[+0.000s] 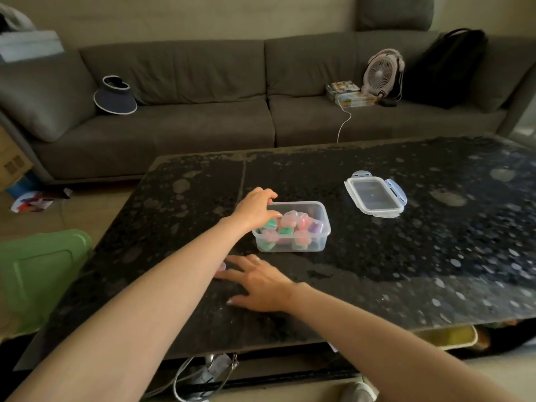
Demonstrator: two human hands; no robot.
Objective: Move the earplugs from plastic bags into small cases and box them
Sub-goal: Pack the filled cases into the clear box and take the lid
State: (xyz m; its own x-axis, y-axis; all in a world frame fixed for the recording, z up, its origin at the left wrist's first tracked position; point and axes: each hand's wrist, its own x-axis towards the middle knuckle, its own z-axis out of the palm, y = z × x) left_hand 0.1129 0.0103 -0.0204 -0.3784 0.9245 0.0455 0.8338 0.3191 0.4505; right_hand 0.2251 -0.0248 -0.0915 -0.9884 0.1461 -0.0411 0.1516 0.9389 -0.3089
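Just before the body, on the dark speckled table (377,285), the right hand (258,282) lies flat with fingers spread, their tips by a small pink case (222,266). Just beyond it, the left hand (255,207) curls over the left rim of the clear box (293,248) of coloured cases (290,221); whether it grips wall or case, I cannot tell. The lid (374,195) lies right of both hands. Farther off, a grey sofa (188,126) carries a visor (116,97), books (351,95) and a fan (381,72).

Single head-worn wide-angle view, facing forward and down, table (377,271) close, sofa (203,123) beyond
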